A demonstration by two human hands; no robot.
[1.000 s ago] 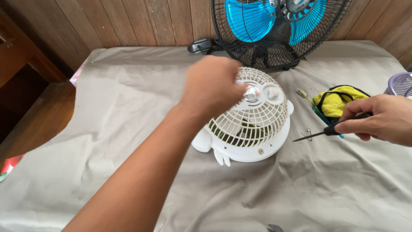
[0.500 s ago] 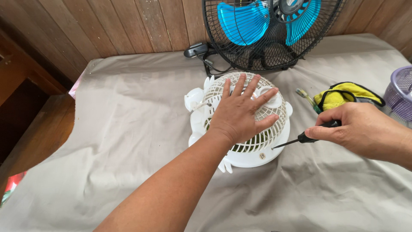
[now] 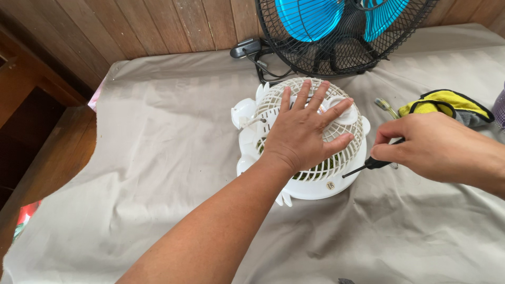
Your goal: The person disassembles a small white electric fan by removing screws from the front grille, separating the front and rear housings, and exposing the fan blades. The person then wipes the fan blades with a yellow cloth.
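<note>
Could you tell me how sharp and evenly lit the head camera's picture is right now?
Head view: soft daylight, no glare; left hand on the white fan and right hand with the screwdriver are sharp; the wood at the left edge is dim; the black fan is cropped at the top.

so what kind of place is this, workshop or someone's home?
Likely a home, not a workshop. The left hand presses a small white fan on a grey cloth spread as a makeshift work surface, against a wood-plank wall. The right hand holds a screwdriver.
</note>
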